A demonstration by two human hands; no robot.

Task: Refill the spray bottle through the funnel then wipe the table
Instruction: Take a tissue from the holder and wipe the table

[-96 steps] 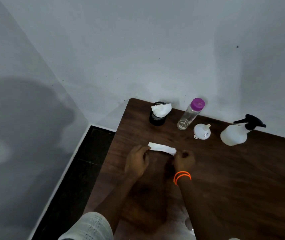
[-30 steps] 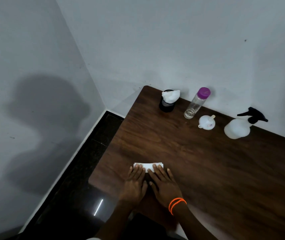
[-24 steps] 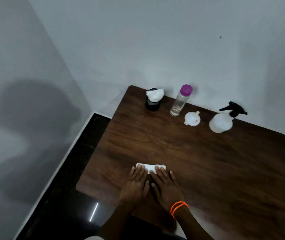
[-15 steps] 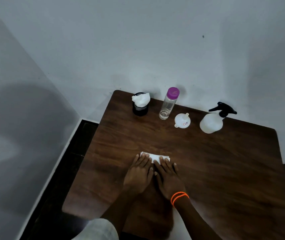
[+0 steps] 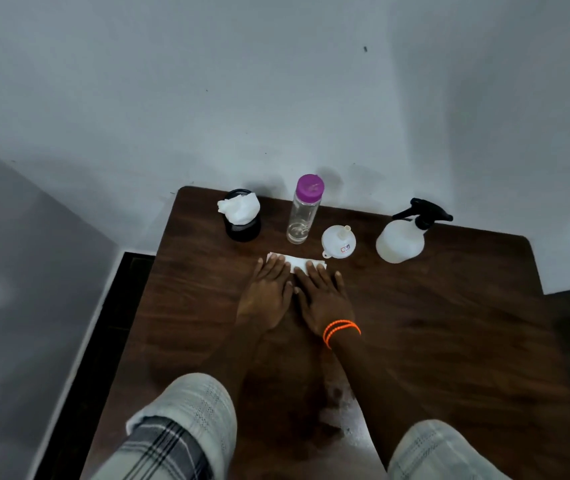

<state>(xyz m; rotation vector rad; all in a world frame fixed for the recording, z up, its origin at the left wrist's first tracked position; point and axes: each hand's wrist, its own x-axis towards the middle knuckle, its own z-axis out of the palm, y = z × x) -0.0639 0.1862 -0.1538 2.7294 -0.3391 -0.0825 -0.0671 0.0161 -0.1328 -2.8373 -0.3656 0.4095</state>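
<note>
We press a folded white tissue [image 5: 298, 264] flat on the wooden table [image 5: 449, 323] with both hands. Our left hand [image 5: 266, 292] and right hand [image 5: 323, 297] lie side by side, fingers straight and spread over the near edge of the tissue, gripping nothing. The spray bottle [image 5: 402, 237] stands capped with its black trigger head on, to the right of the tissue and apart from it, so we judge the refill done and the wiping under way.

The main risk is just ahead of our fingertips. The white funnel [image 5: 339, 241] rests mouth-down just beyond the right end of the tissue, and the clear water bottle [image 5: 302, 213] with its purple cap stands just behind the tissue's middle. If we push the tissue further forward, it may shove the funnel or tip the tall, narrow and nearly empty bottle against the wall. A sweep to the right could likewise nudge the spray bottle. Since flat fingers only pin the tissue by pressure, it could also slip out or bunch up on a quick stroke.

At the back left, a black mesh cup [image 5: 243, 227] holds a crumpled tissue [image 5: 239, 208], well clear of our hands. This row of things blocks wiping along the wall edge unless we move them. An orange bracelet [image 5: 341, 330] circles our right wrist.
</note>
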